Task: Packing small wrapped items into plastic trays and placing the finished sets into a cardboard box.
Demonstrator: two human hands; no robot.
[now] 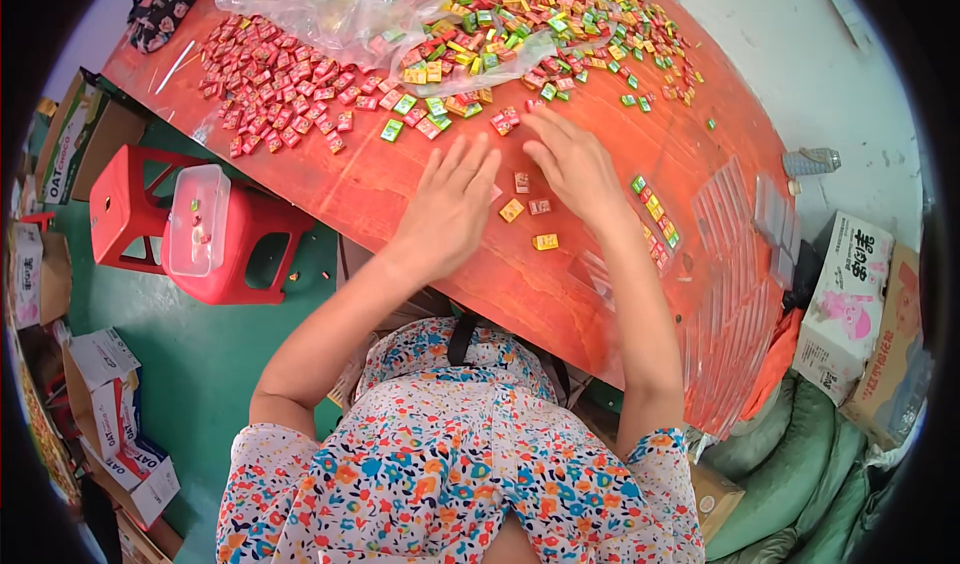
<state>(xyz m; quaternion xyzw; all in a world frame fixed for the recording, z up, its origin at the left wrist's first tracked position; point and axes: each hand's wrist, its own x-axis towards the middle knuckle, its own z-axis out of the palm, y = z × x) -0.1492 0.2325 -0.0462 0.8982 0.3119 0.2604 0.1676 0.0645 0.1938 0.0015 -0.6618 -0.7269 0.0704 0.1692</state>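
Note:
My left hand (450, 204) reaches over the red table (420, 224), its fingers stretched out and side by side, with nothing in its visible grasp. Opposite it, my right hand (578, 164) has its fingers extended and the thumb apart; the fingertips are close to a small red box (505, 121). Between and below the hands lie a few loose little boxes, among them a yellow box (545, 242), another yellow box (511, 210) and a red box (540, 207). Right of my right forearm, small red, green and yellow boxes (655, 209) stand in short rows.
A big heap of small coloured boxes (270, 84) covers the far table, partly under a clear plastic bag (340, 9). Clear plastic strips (730, 314) lie along the right edge. At left, a clear tub (197, 224) rests on a red stool (245, 264). Cartons (845, 304) stand at right.

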